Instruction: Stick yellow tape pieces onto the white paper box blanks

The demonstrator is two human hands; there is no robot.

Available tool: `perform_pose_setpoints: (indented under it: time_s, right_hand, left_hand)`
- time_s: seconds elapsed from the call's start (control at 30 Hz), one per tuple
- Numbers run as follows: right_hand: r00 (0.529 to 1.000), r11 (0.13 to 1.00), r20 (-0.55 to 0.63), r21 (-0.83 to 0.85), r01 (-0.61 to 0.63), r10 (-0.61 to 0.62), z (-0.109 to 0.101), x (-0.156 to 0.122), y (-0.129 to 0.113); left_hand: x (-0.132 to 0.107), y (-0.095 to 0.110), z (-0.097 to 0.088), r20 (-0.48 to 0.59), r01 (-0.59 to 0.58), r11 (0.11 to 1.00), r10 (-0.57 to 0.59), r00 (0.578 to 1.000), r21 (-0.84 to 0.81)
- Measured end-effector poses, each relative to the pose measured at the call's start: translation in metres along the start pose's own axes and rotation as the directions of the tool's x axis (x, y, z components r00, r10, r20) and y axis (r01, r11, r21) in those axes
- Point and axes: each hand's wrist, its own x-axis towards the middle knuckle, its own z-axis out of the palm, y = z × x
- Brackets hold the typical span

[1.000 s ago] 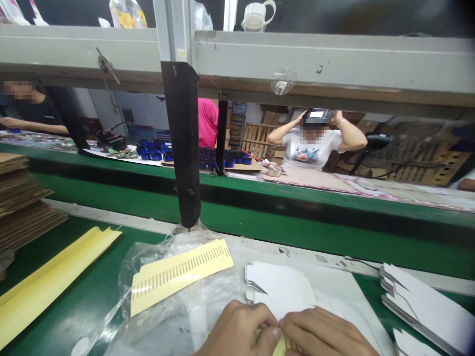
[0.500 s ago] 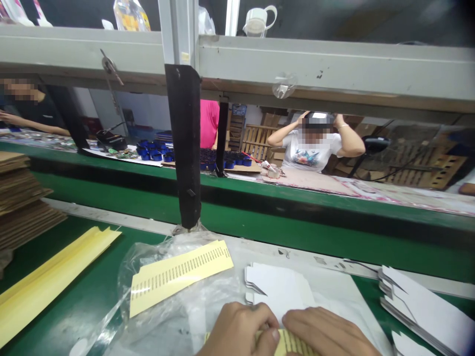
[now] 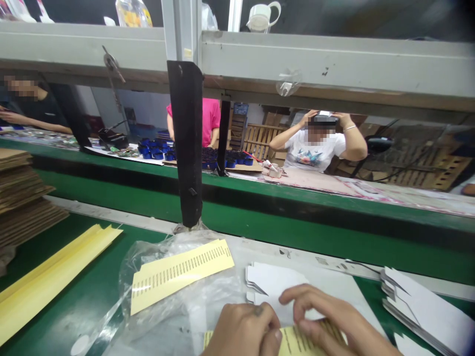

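Observation:
A yellow sheet of printed labels (image 3: 291,341) lies at the bottom edge of the head view, partly covered by both my hands. My left hand (image 3: 243,330) is curled over its left part, thumb and fingers closed on it. Above the right part, my right hand (image 3: 330,316) has its fingers bent and drawn together near the thumb; whether a small piece sits between them is hidden. Just beyond the hands rests a stack of white folded card pieces (image 3: 276,279). To the left, more yellow label sheets (image 3: 181,272) lie on clear plastic film (image 3: 129,262).
Long yellow strips (image 3: 55,282) and a cardboard stack (image 3: 25,193) are on the left. More white card pieces (image 3: 426,301) lie at right. A black-wrapped post (image 3: 187,148) rises ahead under a shelf (image 3: 334,64). Across the green bench, several people are present, one with raised hands.
My right hand has lifted from lying flat over the label sheet, its fingers now bent, uncovering more of the sheet. My left hand stays nearly in place.

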Motion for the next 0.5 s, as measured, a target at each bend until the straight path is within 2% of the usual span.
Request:
perform_pose_setpoints:
  time_s: [0.07, 0.13, 0.27, 0.33, 0.5]
  right_hand:
    - [0.986, 0.984, -0.014, 0.075, -0.164, 0.166, -0.008, 0.015, 0.001]
    - [0.965, 0.957, 0.003, 0.135, -0.259, 0.261, -0.011, 0.034, 0.007]
    - [0.944, 0.916, 0.053, 0.230, -0.330, 0.327, -0.003, 0.067, 0.027]
    - [0.938, 0.905, 0.080, 0.246, -0.346, 0.337, 0.006, 0.074, 0.036]
    - [0.928, 0.891, 0.123, 0.260, -0.371, 0.351, 0.022, 0.074, 0.047]
  left_hand:
    - [0.002, -0.003, 0.005, -0.093, -0.092, 0.994, 0.098, 0.991, 0.062]
    - [0.003, -0.008, 0.014, -0.204, -0.187, 0.972, 0.214, 0.955, 0.144]
    - [0.002, -0.022, 0.038, -0.349, -0.335, 0.870, 0.460, 0.817, 0.361]
    - [0.000, -0.028, 0.050, -0.383, -0.329, 0.847, 0.492, 0.782, 0.417]
    - [-0.004, -0.036, 0.068, -0.410, -0.266, 0.835, 0.483, 0.774, 0.482]
